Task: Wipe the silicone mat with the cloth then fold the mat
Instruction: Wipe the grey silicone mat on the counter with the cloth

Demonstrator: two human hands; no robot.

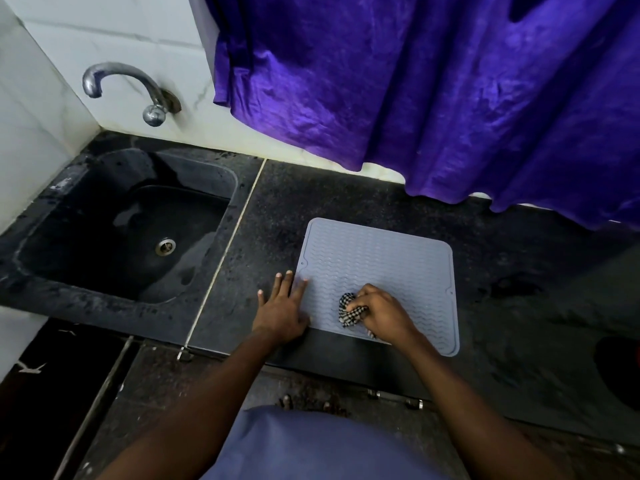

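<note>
Right hand (382, 315) grips checked cloth (348, 310) on wavy-ribbed mat (381, 258); left hand (282, 306) flat, seemingly pressing.

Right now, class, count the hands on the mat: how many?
2. The left hand lies flat over the left edge of the mat; the right hand grips the cloth near the mat's front edge. No others in view.

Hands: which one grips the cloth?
The right hand, bunching the checked cloth on the mat; the left hand lies flat at the mat's left edge, holding nothing.
</note>
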